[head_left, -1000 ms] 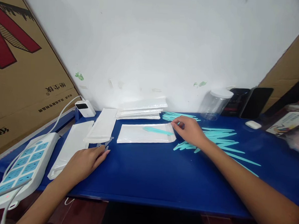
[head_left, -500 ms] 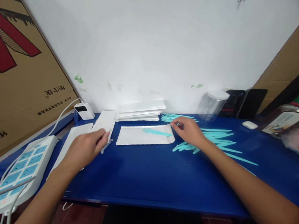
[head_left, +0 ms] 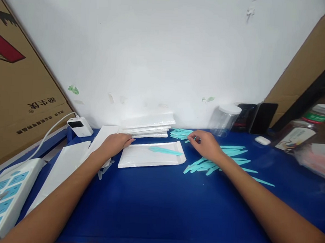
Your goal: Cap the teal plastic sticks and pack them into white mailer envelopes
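A white pouch (head_left: 149, 157) lies flat on the blue table (head_left: 157, 205) with one teal stick (head_left: 164, 150) showing inside it. My left hand (head_left: 114, 143) rests flat, fingers stretched, on the white pouches just left of that pouch. My right hand (head_left: 205, 144) hovers at the pouch's right end beside the pile of teal sticks (head_left: 223, 160), thumb and fingers pinched together; what they pinch, if anything, is too small to make out. More teal sticks (head_left: 179, 133) lie behind it.
A stack of white pouches (head_left: 148, 123) sits against the wall. Long white pouches (head_left: 63, 163), a power strip (head_left: 0, 196) and a white charger (head_left: 79, 125) lie at the left. A clear jar (head_left: 223, 119), phones (head_left: 263, 116) and an earbud case (head_left: 262, 140) stand at the back right.
My left hand has moved from the table's front left up and right to the pouches beside the open pouch. The right hand has barely moved. The camera has tilted.
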The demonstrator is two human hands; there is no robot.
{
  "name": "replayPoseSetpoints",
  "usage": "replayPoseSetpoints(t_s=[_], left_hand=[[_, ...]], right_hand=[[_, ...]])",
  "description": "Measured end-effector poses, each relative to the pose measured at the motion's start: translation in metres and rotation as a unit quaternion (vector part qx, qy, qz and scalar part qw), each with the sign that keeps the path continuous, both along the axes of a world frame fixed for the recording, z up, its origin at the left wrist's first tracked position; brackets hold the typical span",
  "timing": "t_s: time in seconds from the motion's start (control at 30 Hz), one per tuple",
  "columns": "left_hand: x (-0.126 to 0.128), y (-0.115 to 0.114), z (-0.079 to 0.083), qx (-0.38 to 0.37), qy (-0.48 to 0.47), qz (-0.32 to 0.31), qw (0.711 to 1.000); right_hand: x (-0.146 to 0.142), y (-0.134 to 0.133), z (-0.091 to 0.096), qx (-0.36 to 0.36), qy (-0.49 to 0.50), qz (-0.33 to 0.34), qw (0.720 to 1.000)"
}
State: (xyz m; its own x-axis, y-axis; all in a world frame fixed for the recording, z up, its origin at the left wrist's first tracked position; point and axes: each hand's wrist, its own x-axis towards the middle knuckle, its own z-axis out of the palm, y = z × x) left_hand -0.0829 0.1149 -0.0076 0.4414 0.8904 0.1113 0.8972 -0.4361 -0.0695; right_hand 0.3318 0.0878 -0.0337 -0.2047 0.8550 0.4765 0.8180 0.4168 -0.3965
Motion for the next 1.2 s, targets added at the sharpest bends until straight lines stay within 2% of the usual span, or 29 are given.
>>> replayPoseSetpoints(t_s=[0.33,0.57,0.73,0.8,0.87,0.9,0.93,1.0,1.1,1.2], left_hand=[[-0.005,-0.013,0.006,-0.02,-0.098,0.024,0.995],[-0.006,-0.013,0.003,-0.003,-0.25,0.043,0.967],[0.006,-0.017,0.002,-0.015,-0.381,0.057,0.923],[0.014,-0.02,0.001,-0.068,-0.463,0.075,0.88],[0.02,-0.024,-0.001,-0.136,-0.54,0.101,0.824],[0.023,-0.025,-0.002,-0.161,-0.561,0.109,0.805],[0.025,-0.027,-0.003,-0.17,-0.563,0.111,0.801],[0.028,-0.029,-0.004,-0.154,-0.533,0.102,0.826],[0.032,-0.033,-0.005,-0.112,-0.435,0.086,0.889],[0.032,-0.036,-0.003,-0.113,-0.355,0.068,0.926]], right_hand=[[0.014,0.005,-0.004,-0.026,-0.07,-0.005,0.997],[0.023,0.012,-0.013,-0.041,-0.088,0.013,0.995],[0.027,0.013,-0.016,-0.031,-0.097,0.03,0.994],[0.027,0.014,-0.016,-0.022,-0.101,0.032,0.994],[0.027,0.015,-0.016,-0.014,-0.103,0.03,0.994],[0.026,0.015,-0.016,-0.01,-0.103,0.027,0.994],[0.025,0.015,-0.015,-0.006,-0.102,0.025,0.994],[0.022,0.013,-0.012,0.001,-0.1,0.021,0.995],[0.012,0.006,-0.006,0.005,-0.092,0.028,0.995],[-0.001,-0.004,0.0,-0.006,-0.072,0.041,0.997]])
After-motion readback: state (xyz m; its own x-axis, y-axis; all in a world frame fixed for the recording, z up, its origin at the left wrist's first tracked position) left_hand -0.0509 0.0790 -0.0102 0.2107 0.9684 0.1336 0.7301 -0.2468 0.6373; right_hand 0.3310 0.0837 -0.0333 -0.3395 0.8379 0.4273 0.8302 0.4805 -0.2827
